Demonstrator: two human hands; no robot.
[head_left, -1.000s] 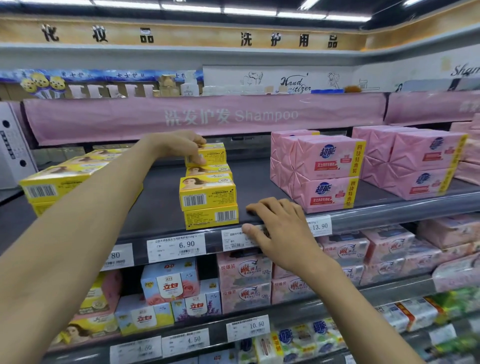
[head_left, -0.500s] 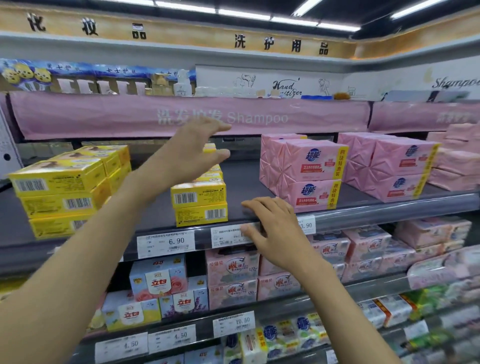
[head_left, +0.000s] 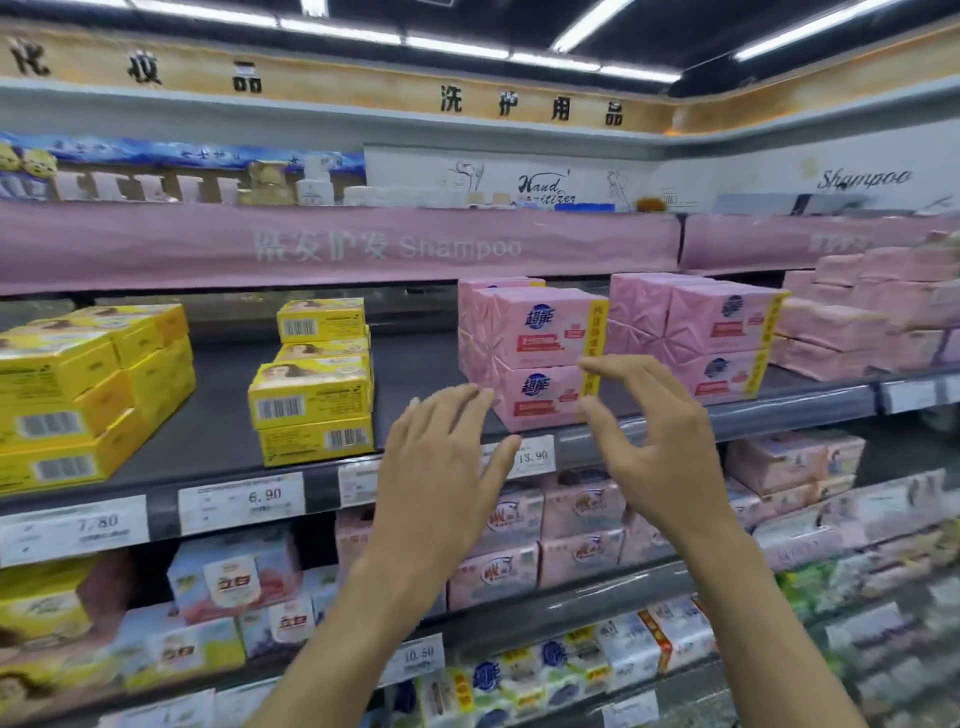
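Both my hands hover in front of a grey shop shelf (head_left: 208, 441), holding nothing. My left hand (head_left: 441, 457) is spread flat with straight fingers, just left of a stack of pink soap packs (head_left: 535, 353). My right hand (head_left: 649, 441) is open with its fingers bent like a claw, right in front of the same stack's right edge, thumb and fingers apart. A stack of yellow soap boxes (head_left: 317, 384) stands on the shelf to the left of my hands, untouched.
More yellow boxes (head_left: 88, 384) sit at the far left, more pink packs (head_left: 711, 332) to the right. Price tags (head_left: 241, 501) line the shelf edge. Lower shelves hold pink, blue and yellow soap packs. A pink banner (head_left: 332, 244) hangs above.
My left hand left the yellow boxes and moved right and down. My right hand lifted off the shelf edge. Both now hover before the pink packs.
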